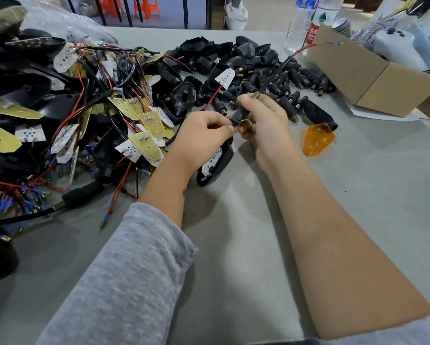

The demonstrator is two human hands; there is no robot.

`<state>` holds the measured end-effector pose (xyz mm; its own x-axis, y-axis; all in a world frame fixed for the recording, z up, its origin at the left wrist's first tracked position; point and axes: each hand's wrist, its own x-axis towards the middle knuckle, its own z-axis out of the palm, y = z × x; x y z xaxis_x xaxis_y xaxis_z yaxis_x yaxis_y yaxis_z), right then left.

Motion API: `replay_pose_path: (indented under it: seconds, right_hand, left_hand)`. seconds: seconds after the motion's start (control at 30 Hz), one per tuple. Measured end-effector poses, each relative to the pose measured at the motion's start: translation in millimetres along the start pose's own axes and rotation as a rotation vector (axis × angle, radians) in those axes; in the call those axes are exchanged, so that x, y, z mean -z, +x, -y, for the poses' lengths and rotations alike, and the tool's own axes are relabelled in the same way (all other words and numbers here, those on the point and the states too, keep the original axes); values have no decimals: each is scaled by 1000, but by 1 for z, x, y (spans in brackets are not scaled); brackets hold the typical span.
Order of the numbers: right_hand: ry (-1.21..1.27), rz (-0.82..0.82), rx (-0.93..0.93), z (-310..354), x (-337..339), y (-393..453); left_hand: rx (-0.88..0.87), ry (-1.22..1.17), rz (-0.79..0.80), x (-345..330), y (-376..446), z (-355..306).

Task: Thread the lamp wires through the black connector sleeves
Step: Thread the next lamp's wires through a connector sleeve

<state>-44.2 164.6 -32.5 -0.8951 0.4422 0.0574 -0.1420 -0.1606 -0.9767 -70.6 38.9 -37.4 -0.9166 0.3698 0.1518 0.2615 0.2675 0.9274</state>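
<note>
Just above the middle of the frame, my right hand (261,120) curls its grip around a black connector sleeve (239,114), brass tip (255,95) pointing up, while my left hand (204,135) pinches the lamp wires (234,125) at the sleeve's lower end. A black lamp housing (215,165) hangs below my left hand, just over the gray counter (358,195). More loose sleeves (283,83) lie beyond my hands, with tangled wired boards (134,108) at the left.
</note>
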Motion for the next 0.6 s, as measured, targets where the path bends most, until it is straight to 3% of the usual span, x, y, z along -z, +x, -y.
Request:
replay_pose_path:
  seconds: [0.17,0.4,0.6]
  right_hand:
    - [15,4,4,0,-1,0]
    - [257,-71,-4,2,3,0]
    - [191,-66,-13,3,3,-1]
  left_hand:
    - [-7,-2,-15,-1,0,0]
    - [42,-72,-17,-4,3,0]
    - [-51,-65,-11,-4,2,2]
